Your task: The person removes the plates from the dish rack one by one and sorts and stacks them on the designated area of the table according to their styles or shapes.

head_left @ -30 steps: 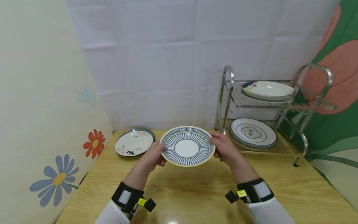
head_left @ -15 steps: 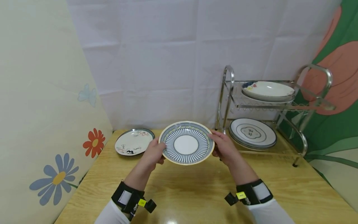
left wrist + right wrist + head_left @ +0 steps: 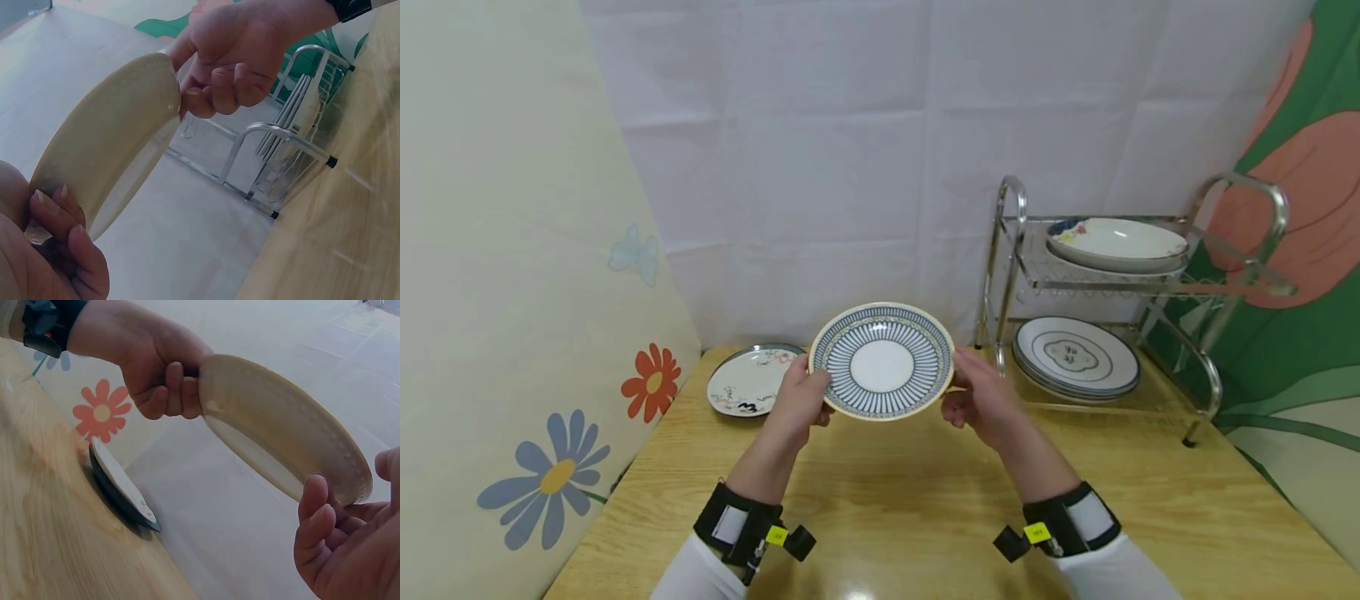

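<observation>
A round, shallow dish (image 3: 882,367) with blue radiating stripes and a yellowish rim is held above the table, tilted toward me. My left hand (image 3: 799,402) grips its left edge, thumb over the rim and fingers beneath. At the right edge, my right hand (image 3: 988,400) has loosely curled fingers right at the rim. In the right wrist view, the right thumb (image 3: 384,464) stands off the dish while fingertips (image 3: 315,487) overlap its pale underside (image 3: 281,431). Behind my left hand, an oval white plate (image 3: 748,385) with a dark rim lies on the table.
A two-tier chrome rack (image 3: 1011,250) stands at the right back. On its upper tier sit floral oval dishes (image 3: 1120,242); a stack of round white plates (image 3: 1075,358) fills part of the lower one. The wooden table (image 3: 880,500) meets a white cloth backdrop (image 3: 820,167).
The striped dish has risen and shifted slightly left, with both hands following. My right thumb, earlier over the dish's rim, has come off its upper face. The rack and other plates remain in place.
</observation>
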`<state>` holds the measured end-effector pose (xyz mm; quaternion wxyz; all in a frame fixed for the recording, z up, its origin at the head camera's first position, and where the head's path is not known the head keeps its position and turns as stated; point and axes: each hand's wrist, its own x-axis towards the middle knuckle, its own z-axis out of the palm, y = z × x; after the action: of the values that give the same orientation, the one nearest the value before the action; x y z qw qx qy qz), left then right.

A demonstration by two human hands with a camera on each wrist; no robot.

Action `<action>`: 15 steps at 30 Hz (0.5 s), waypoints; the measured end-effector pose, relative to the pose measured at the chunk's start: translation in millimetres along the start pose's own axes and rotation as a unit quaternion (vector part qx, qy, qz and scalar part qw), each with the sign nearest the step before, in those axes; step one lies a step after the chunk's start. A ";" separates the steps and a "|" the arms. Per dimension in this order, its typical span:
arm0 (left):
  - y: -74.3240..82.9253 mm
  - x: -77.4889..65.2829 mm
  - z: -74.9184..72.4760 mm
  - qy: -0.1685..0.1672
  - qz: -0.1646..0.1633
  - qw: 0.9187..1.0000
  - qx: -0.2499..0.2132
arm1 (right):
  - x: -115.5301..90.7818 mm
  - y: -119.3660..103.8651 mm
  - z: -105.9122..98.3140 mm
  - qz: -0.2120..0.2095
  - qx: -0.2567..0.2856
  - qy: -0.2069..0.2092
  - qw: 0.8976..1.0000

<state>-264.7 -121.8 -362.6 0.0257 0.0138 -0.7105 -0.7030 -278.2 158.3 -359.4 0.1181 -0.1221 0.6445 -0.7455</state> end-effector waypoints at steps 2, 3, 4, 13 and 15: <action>2.2 2.8 -2.8 0.013 0.002 1.000 -0.008 | -1.1 0.3 3.0 -0.001 -0.008 -0.008 1.000; 3.2 4.4 -4.6 0.023 0.002 1.000 -0.012 | -1.5 0.9 4.6 0.000 -0.013 -0.011 1.000; 4.3 6.0 -6.7 0.032 0.002 0.999 -0.017 | -1.8 1.7 5.9 0.001 -0.019 -0.017 1.000; 11.3 34.2 -45.4 0.108 0.010 0.994 -0.032 | -4.1 8.3 14.7 0.025 -0.059 -0.021 0.998; 12.9 39.8 -58.2 0.122 0.006 0.992 -0.016 | -4.6 9.1 16.5 0.029 -0.065 -0.022 0.997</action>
<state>-301.0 -182.0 -348.4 0.1168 0.0946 -0.6906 -0.7074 -268.2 143.2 -366.2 0.1458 -0.1265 0.6921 -0.6955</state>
